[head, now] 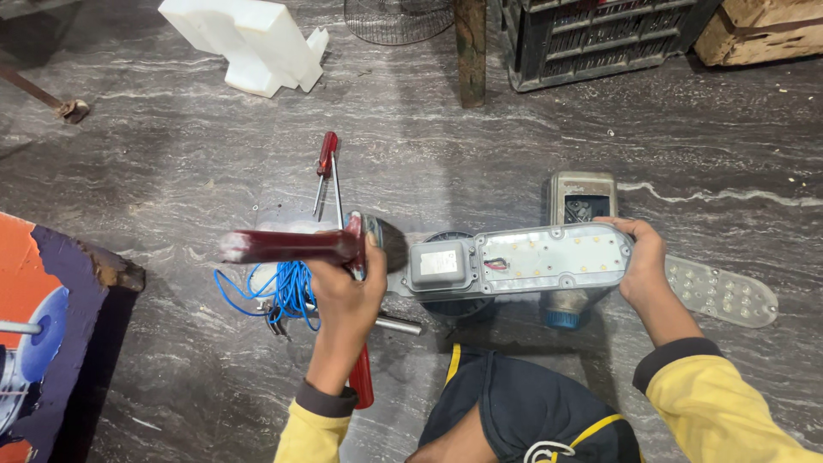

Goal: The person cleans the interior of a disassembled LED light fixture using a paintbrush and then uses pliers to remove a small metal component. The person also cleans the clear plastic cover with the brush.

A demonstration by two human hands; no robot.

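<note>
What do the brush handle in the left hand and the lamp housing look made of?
Brush handle: probably wood with glossy dark-red paint, worn pale at its end. Lamp housing: looks like grey cast metal or hard plastic, matte, with screw holes around a pale LED board; I cannot tell which.

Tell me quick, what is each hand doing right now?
Left hand: closed on a red-handled brush.
Right hand: gripping the end of the grey LED lamp housing.

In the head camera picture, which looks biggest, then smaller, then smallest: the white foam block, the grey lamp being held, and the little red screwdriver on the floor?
1. Grey lamp, largest, though it sits nearer the camera.
2. White foam block, partly cut off at the top edge, so unsure.
3. Red screwdriver, clearly smallest.
</note>
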